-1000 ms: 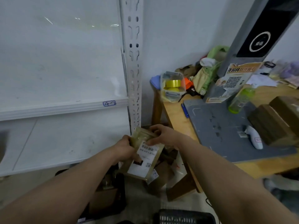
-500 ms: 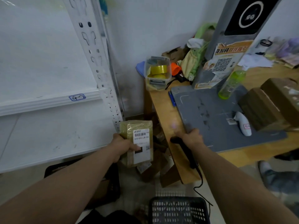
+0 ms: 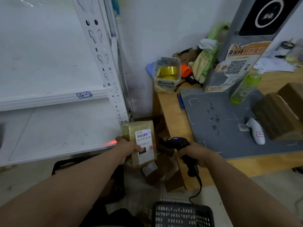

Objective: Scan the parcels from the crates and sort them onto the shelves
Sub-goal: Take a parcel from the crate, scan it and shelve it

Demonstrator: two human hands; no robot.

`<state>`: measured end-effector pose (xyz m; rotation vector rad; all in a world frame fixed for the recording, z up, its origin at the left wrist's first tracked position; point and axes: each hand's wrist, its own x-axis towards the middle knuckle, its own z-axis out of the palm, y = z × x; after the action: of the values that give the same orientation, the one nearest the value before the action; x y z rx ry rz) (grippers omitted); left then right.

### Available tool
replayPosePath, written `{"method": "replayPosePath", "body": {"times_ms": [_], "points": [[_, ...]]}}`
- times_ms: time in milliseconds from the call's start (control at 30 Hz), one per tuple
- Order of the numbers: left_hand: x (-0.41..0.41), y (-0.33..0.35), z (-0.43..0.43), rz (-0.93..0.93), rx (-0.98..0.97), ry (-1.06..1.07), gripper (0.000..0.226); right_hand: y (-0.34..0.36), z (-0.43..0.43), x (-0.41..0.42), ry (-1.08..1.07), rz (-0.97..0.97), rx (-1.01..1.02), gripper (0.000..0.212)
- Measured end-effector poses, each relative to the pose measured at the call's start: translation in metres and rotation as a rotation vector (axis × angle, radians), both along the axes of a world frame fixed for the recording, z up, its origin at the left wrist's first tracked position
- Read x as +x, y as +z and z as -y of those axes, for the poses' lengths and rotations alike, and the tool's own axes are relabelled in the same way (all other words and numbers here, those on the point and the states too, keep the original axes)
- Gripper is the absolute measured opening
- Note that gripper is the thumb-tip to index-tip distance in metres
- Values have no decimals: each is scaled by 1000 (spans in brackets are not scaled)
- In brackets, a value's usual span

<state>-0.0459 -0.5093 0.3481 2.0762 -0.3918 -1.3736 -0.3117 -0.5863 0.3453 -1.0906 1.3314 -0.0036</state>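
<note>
White shelves fill the left, with a red glow on the lower shelf's front edge. Just right of them, the left hand grips a tape-wrapped parcel, label up, thumb across it. Next, the right hand has its fingers curled round a black scanner pointed toward the parcel, beside the wooden worktop.
</note>
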Motion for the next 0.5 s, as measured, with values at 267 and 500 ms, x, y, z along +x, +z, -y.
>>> {"method": "replayPosePath", "body": {"times_ms": [267,500], "points": [[-2,-4,-5,66,-8,82,86,38,-10,19,-81,234,-9,36],[-3,-5,-12,95,-10,90,86,39,-16,23,-87,258,-41,40]]}}
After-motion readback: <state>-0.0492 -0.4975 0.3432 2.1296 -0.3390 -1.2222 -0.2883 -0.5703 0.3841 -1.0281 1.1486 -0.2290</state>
